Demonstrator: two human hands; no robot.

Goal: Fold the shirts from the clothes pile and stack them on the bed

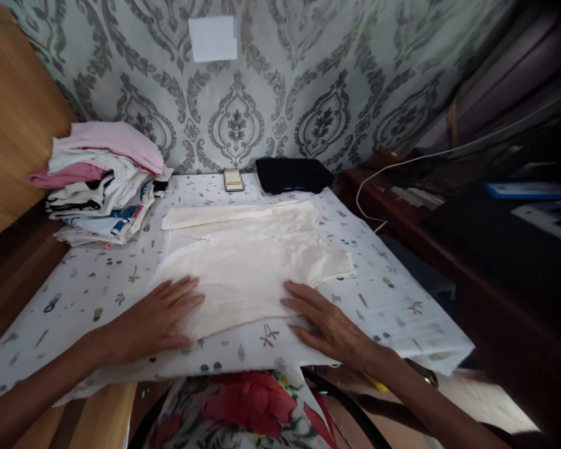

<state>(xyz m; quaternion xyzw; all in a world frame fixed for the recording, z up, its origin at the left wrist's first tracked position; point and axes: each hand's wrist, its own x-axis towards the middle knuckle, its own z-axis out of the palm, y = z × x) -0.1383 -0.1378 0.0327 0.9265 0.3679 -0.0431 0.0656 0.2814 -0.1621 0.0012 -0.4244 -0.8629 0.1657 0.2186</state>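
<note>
A cream-white garment (243, 268) lies spread across the table, one side folded over along its far edge. Its scalloped trim shows at the left, and what looks like a short sleeve points right. My left hand (163, 318) rests flat on the garment's near left corner with its fingers stretched out. On the near right side, my right hand (322, 321) has its fingers spread, the upper fingertips touching the cloth's edge and the lower ones over the table cover. Neither hand grips anything.
A tall stack of folded clothes (107, 181) stands at the table's back left. Along the back are a small pale box (234, 180) and a black folded item (293, 175). A white cable (416, 154) hangs at right beside dark furniture (449, 262). The patterned tablecloth (393, 312) covers the table.
</note>
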